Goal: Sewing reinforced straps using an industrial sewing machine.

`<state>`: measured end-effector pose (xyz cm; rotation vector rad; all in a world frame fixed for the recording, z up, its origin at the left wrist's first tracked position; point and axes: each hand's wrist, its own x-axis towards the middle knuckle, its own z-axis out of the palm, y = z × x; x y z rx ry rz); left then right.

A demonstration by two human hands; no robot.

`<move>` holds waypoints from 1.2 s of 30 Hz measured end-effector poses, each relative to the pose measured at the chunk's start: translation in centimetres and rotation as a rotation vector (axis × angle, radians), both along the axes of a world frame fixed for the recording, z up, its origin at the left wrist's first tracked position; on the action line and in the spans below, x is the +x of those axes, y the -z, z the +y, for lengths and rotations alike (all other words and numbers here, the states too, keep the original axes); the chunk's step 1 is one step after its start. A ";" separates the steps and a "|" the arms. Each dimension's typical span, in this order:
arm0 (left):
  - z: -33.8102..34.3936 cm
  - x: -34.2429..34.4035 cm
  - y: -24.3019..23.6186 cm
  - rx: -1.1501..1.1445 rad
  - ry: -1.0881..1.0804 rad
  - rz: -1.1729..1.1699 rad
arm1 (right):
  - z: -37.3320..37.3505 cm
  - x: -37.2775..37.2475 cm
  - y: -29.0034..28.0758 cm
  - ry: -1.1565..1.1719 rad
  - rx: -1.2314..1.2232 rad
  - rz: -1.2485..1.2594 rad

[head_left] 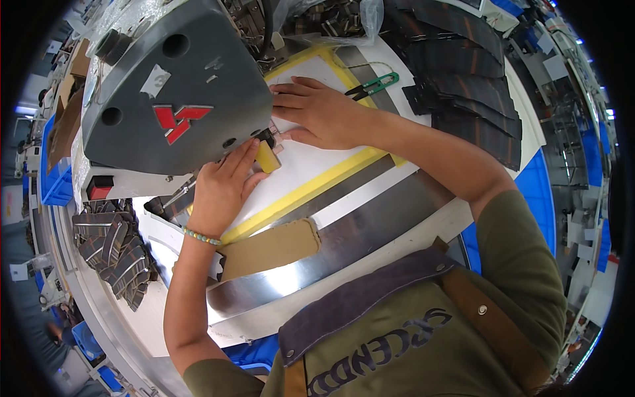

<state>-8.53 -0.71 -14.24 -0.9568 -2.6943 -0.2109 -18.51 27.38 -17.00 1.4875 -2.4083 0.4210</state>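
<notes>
A grey sewing machine head (142, 73) with a red emblem fills the upper left, over a white work sheet (311, 162) edged with yellow tape. My left hand (223, 188), a beaded bracelet on its wrist, reaches under the head. Its fingers are stretched out and touch or lie beside a small yellow block (267, 157) near the machine's foot. My right hand (324, 114) rests flat on the sheet, right of the head, with fingers apart and their tips at the head's edge. The head partly hides whatever lies beneath the fingertips.
Green-handled thread snips (378, 84) lie beyond my right wrist. Dark striped fabric pieces (473, 96) are stacked at the right; more striped pieces (116, 248) lie heaped at the left. A brown board (271, 250) sits on the metal plate (370, 221) nearer me.
</notes>
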 end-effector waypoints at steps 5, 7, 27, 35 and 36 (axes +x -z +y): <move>-0.1 -0.2 -0.1 -0.006 0.023 0.034 | -0.1 -0.1 0.1 0.005 -0.004 0.009; -0.1 -0.3 0.0 0.002 0.020 0.044 | 0.0 -0.1 0.1 0.006 -0.004 0.009; 0.9 3.1 -2.4 0.004 -0.001 -0.070 | 0.5 2.0 -0.1 -0.023 -0.001 -0.089; -6.9 9.7 -9.5 0.101 -0.283 -0.580 | 1.6 2.4 0.1 -0.025 -0.008 -0.086; -7.8 10.4 -9.6 0.102 -0.306 -0.622 | 1.4 2.4 0.1 -0.030 -0.020 -0.075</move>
